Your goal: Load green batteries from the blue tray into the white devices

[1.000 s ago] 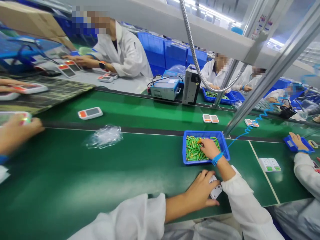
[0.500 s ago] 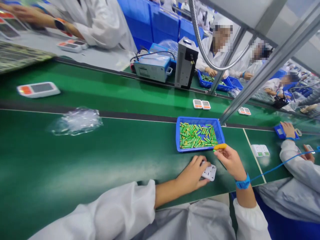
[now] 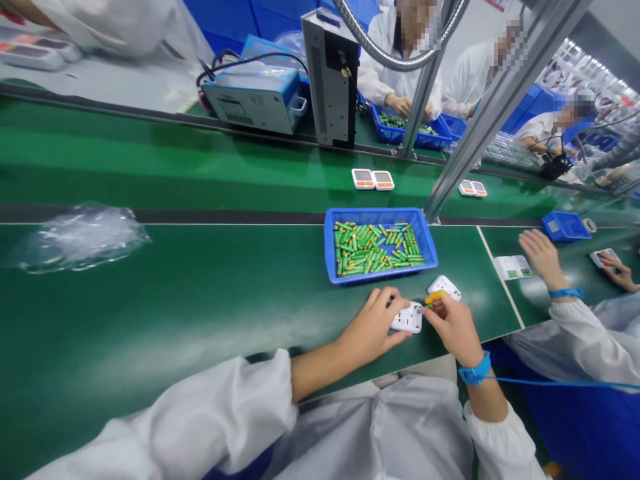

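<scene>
White rounded-square plastic device [image 3: 409, 319] lies on green table [image 3: 215, 293], left hand [image 3: 373, 324] clamped on it, right hand [image 3: 454, 328] at its right edge, pinching what seems a small green cylindrical battery [image 3: 429, 307].

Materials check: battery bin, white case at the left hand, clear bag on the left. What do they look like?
Bin: probably plastic, blue, slightly shiny; rounded molded-looking rim.
Case: likely hard plastic, smooth white, with small openings.
Bag: thin plastic film, glossy; see-through, crinkled.
</scene>
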Motion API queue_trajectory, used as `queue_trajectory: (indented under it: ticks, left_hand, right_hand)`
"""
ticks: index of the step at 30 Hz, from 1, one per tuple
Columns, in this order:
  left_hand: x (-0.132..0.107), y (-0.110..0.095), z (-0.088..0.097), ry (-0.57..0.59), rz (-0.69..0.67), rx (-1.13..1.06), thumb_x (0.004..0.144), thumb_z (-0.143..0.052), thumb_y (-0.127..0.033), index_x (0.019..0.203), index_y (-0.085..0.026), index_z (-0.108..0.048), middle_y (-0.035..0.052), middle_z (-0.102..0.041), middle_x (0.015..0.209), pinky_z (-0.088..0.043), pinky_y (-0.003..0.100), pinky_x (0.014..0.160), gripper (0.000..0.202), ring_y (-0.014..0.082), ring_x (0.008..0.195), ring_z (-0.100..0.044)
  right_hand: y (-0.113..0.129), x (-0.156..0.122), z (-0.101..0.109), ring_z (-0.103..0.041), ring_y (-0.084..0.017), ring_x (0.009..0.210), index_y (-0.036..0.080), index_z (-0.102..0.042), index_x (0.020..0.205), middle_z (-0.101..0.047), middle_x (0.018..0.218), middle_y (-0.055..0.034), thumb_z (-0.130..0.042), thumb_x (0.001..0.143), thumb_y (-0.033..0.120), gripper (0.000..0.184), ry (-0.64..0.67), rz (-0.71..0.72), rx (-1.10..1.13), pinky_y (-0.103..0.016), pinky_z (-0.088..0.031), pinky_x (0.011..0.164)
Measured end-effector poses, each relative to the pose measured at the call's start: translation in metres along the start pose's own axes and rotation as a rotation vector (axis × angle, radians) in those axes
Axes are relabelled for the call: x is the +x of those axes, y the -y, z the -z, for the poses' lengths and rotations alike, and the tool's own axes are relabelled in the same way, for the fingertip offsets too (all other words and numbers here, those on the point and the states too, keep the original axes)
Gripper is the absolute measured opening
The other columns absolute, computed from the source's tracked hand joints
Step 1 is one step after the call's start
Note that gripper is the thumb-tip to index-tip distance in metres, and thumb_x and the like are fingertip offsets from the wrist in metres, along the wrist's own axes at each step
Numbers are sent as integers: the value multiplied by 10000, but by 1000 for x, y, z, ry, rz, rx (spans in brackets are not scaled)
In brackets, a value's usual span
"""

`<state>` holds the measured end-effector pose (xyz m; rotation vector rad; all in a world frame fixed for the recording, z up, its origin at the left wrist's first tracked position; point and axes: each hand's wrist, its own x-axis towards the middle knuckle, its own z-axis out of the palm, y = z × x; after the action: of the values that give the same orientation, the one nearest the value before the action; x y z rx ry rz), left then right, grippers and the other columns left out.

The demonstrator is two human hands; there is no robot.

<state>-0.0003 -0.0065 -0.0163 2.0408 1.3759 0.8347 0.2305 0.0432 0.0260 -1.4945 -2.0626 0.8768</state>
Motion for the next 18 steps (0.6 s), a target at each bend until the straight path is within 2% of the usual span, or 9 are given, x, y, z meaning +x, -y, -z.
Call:
queue_trajectory:
  ticks: [5,8,12,15,18]
  left_hand:
    - [0,2,-1,-6,-14,13,897,-910,-259,1347,-239,-635,111,-559,1382,-536,490,1085,528,338,1239,-561]
    - [0,1,-1,-13,-19,16,885,-929,-261,1338,-230,-642,113,-565,1368,-537,482,1086,538,337,1238,-567]
    - [-1,0,-1,-19,-18,21,879,-944,-271,1331,-224,-646,112,-572,1357,-544,483,1085,543,335,1228,-569]
    - [-1,0,0,-25,-34,35,902,-926,-283,1335,-215,-649,115,-577,1352,-555,488,1073,518,335,1226,-571]
    - [-1,0,0,-31,-48,57,892,-935,-270,1322,-196,-656,128,-575,1359,-566,488,1054,518,336,1210,-573]
  right_hand:
    - [2,4,-8,-743,-235,837,228,-786,1096,-790,963,-76,-647,1055,381,211,-53,137,-53,-357,-587,789]
    - [2,-1,-15,-789,-238,862,233,-760,1208,-825,999,-67,-694,1036,405,252,-134,83,41,-366,-627,844]
    - [0,-8,-27,-805,-235,839,224,-767,1122,-851,968,-64,-784,992,497,304,-264,27,68,-342,-637,816]
    - [-4,-10,-35,-775,-213,752,223,-810,1065,-850,914,-51,-776,1006,528,312,-359,70,-13,-325,-613,751]
    - [-8,-11,-40,-769,-204,725,214,-842,1086,-853,909,-50,-765,1029,516,317,-421,127,-54,-321,-603,714]
